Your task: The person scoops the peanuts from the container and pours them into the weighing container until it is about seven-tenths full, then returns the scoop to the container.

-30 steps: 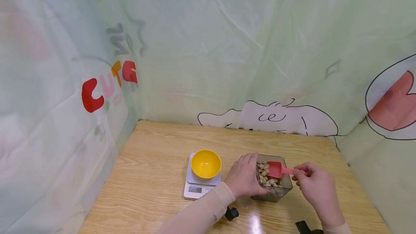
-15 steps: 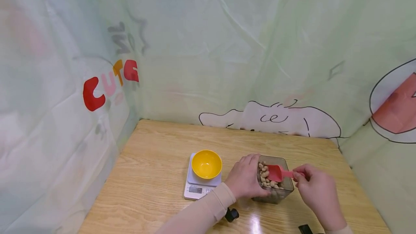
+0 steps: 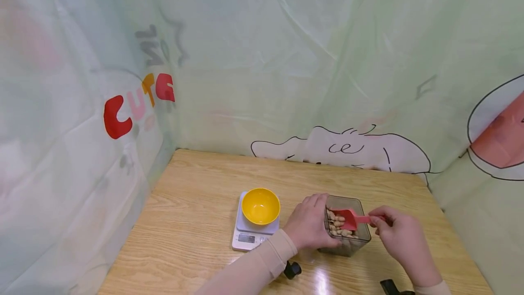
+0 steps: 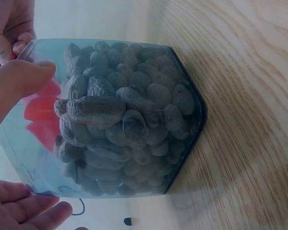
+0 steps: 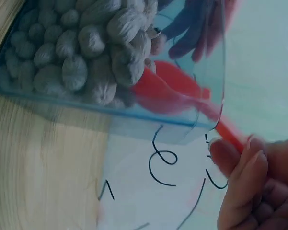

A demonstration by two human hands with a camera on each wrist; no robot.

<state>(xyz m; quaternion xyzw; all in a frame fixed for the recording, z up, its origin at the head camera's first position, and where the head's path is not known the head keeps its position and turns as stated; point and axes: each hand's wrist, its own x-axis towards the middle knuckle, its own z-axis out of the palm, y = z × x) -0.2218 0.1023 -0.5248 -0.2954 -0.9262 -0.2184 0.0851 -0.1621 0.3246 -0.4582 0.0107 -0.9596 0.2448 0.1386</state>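
Note:
A clear, dark-tinted square container [image 3: 345,246] stands on the wooden table and holds peanuts in their shells [image 4: 134,124]. My left hand [image 3: 309,223] grips its rim and near left side, thumb toward me and fingers at the far side. In the container lies the blade of a red scoop [image 3: 347,218], its front edge pushed among the peanuts. My right hand [image 3: 399,238] pinches the scoop's handle between thumb and fingers, just outside the right wall. In the right wrist view, peanuts partly hide the tip of the scoop [image 5: 170,93].
Left of the container, a yellow bowl [image 3: 260,206] sits on a white kitchen scale [image 3: 247,239]; its display is too small to read. A printed curtain [image 3: 229,81] hangs behind and beside the table [image 3: 192,222]. Black straps [image 3: 292,270] show near my wrists.
The scoop's blade has tilted and gone further in among the peanuts, which have shifted around it. My left hand keeps its place on the container.

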